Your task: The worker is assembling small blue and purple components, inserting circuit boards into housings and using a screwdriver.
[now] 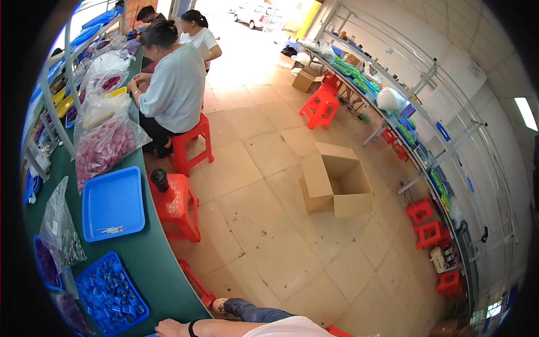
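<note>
My right hand (170,327), with a dark band at the wrist, rests at the edge of the green table (163,275) at the bottom of the view. Its visible fingers look stretched out, with nothing seen in them; the lower edge cuts off part of the hand. A sliver of something blue shows beside the fingertips. Nearest to it stands a blue tray (140,299) full of small blue and dark parts. Beyond that lies a larger blue tray (112,196) with a few thin white sticks. My left hand is out of view.
Clear plastic bags (62,224) and a bag of pink-red pieces (106,147) lie along the table. A red stool (177,205) carries a dark cup (159,180). An open cardboard box (317,177) sits on the floor. People (177,78) sit farther along; another workbench (387,115) curves along the right.
</note>
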{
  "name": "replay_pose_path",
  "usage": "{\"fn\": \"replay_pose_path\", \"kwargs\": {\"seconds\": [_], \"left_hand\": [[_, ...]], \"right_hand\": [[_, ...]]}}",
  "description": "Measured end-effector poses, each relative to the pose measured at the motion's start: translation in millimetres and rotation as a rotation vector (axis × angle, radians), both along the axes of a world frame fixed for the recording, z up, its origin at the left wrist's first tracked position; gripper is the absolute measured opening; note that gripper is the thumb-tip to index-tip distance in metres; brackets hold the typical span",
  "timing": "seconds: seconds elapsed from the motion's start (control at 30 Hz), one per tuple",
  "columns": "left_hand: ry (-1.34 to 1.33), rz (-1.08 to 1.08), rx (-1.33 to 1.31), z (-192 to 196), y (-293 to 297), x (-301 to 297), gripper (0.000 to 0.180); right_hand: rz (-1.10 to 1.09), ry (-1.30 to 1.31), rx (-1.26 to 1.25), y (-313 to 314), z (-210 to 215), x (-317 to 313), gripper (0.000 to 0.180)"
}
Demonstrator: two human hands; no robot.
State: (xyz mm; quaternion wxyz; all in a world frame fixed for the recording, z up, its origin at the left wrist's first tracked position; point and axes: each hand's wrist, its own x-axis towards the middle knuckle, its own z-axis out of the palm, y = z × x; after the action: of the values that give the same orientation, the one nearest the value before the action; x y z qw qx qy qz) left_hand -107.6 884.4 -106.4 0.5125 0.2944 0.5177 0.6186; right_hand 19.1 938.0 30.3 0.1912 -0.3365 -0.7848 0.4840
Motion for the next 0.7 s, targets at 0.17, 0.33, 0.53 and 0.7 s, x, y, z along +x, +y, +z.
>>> {"fn": "replay_pose_path", "kwargs": {"seconds": [0.17, 0.33, 0.53, 0.7], "left_hand": [[0.013, 0.055, -0.018, 12.6, -12.6, 7.3, 0.064], [0.020, 0.045, -0.018, 26.7, 2.0, 23.4, 0.065], [-0.019, 0.007, -0.025, 39.0, 4.5, 81.7, 0.066], [0.012, 0.139, -0.005, 69.2, -22.3, 104.9, 0.067]], "right_hand": [[-0.016, -0.032, -0.022, 0.4, -1.6, 8.4, 0.026], [-0.016, -0.039, 0.031, -5.0, 3.5, 16.4, 0.027], [-0.126, -0.077, 0.022, 1.1, 0.3, 50.1, 0.027], [-0.039, -0.070, 0.009, -7.6, 27.6, 57.3, 0.027]]}}
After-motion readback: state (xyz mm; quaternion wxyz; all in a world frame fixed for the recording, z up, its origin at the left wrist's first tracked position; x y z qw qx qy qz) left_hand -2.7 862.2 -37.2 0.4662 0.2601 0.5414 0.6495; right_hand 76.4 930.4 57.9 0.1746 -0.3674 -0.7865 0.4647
